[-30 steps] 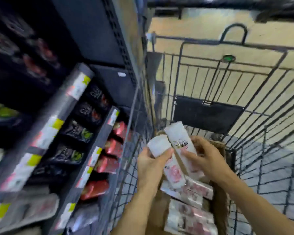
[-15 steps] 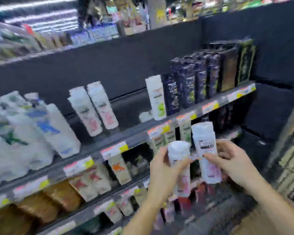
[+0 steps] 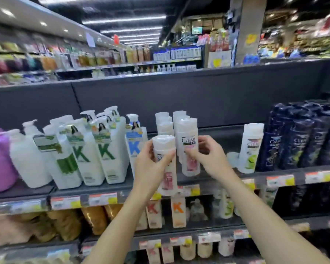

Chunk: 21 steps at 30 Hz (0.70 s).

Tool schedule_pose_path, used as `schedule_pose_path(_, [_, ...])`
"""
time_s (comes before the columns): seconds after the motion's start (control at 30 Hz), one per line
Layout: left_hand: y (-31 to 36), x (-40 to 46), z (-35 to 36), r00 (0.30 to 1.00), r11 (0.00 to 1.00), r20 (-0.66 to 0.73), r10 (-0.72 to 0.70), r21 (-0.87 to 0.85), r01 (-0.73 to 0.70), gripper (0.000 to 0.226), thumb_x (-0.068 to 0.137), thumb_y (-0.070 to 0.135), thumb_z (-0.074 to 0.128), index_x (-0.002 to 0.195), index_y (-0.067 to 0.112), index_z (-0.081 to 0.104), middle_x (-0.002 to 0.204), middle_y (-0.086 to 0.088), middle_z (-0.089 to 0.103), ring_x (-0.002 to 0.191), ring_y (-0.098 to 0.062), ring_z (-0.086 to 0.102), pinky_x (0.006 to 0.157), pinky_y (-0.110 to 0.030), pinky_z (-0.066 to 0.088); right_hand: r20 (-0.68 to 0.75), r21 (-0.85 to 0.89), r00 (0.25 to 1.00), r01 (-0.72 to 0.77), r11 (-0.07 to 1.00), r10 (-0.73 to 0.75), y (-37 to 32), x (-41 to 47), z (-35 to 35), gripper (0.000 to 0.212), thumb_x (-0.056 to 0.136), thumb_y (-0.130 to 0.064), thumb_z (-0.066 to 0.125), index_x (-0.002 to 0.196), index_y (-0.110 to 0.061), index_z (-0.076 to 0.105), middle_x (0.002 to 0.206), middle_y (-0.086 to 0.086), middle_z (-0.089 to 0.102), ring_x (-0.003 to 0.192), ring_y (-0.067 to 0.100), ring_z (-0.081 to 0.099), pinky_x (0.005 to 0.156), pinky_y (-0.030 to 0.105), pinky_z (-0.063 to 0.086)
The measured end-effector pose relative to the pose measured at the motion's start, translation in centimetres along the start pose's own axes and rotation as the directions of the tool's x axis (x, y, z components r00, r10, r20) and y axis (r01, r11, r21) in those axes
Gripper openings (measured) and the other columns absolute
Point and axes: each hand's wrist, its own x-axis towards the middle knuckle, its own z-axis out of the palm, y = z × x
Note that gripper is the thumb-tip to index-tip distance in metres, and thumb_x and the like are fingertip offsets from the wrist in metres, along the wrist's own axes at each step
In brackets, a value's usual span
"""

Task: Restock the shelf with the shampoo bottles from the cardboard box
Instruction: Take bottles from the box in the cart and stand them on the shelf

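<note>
At frame centre, the left hand [image 3: 151, 168] and right hand [image 3: 208, 157] each gripped a white shampoo bottle [image 3: 188, 147] before the shelf [image 3: 274, 172]; best seated upright, labels forward, behind matching bottles.

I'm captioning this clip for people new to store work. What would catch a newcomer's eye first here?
Two hands at centre frame, each raising a white pink-labelled shampoo bottle: the left hand grips the nearer bottle, the right hand the CLEAR bottle in front of matching bottles on the shelf. Dark navy bottles crowd the right; white K pump bottles fill the left.
</note>
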Motion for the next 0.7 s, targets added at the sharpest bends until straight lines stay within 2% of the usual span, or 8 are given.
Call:
schedule_pose_path(0.1, [0.1, 1.6, 0.7, 0.998, 1.0, -0.066, -0.015, 0.011, 0.016, 0.04, 0.077, 0.029, 0.081, 0.109, 0.034, 0.058, 0.106, 0.014, 0.069, 0.096, 0.004, 0.065, 0.086, -0.032, 0.057, 0.008, 0.017, 1.0, -0.022, 1.0, 0.022, 2.1, 2.5, 0.7, 0.033, 0.08, -0.028, 0.079, 0.107, -0.032, 0.061, 0.1, -0.015, 0.071, 0.091, -0.005, 0.065, 0.084, 0.029, 0.054])
schedule_pose_path(0.2, [-0.3, 2.7, 1.6, 0.994, 0.999, -0.098, -0.038, 0.033, 0.041, 0.043, 0.076, 0.031, 0.081, 0.111, 0.031, 0.056, 0.108, 0.012, 0.068, 0.096, 0.005, 0.064, 0.085, -0.034, 0.058, 0.023, 0.035, 0.999, -0.037, 0.999, 0.036, 4.8, 3.6, 0.8, 0.032, 0.08, -0.029, 0.08, 0.103, -0.039, 0.061, 0.1, -0.018, 0.072, 0.093, -0.005, 0.065, 0.087, 0.031, 0.054])
schedule_pose_path(0.4, [-1.4, 3.6, 3.3, 0.991, 0.997, -0.13, -0.021, 0.075, 0.031, 0.047, 0.077, 0.032, 0.079, 0.117, 0.023, 0.055, 0.11, 0.009, 0.069, 0.1, -0.004, 0.067, 0.084, -0.037, 0.058, 0.036, 0.026, 0.997, -0.07, 0.997, 0.069, 6.9, 4.6, 0.6, 0.04, 0.081, -0.032, 0.077, 0.115, -0.033, 0.056, 0.11, -0.016, 0.063, 0.097, -0.008, 0.057, 0.076, 0.013, 0.043])
schedule_pose_path(0.57, [-1.8, 3.9, 3.9, 0.992, 0.995, -0.123, -0.005, 0.102, 0.017, 0.037, 0.08, 0.026, 0.077, 0.106, 0.037, 0.053, 0.107, 0.013, 0.067, 0.094, 0.003, 0.065, 0.071, -0.016, 0.054, 0.032, 0.011, 0.998, -0.06, 0.998, 0.06, 6.7, 4.7, 1.3, 0.043, 0.084, -0.031, 0.075, 0.123, -0.025, 0.059, 0.114, -0.011, 0.061, 0.103, 0.002, 0.058, 0.077, 0.013, 0.044])
schedule_pose_path(0.7, [-2.3, 4.1, 3.8, 0.993, 0.996, -0.113, -0.024, 0.086, 0.034, 0.041, 0.082, 0.022, 0.076, 0.115, 0.026, 0.051, 0.11, 0.013, 0.065, 0.094, 0.009, 0.062, 0.067, -0.006, 0.049, 0.012, -0.004, 0.996, -0.083, 0.997, 0.083, 6.6, 5.0, 1.9, 0.043, 0.085, -0.031, 0.074, 0.124, -0.024, 0.06, 0.114, -0.01, 0.061, 0.099, -0.003, 0.057, 0.072, 0.01, 0.042])
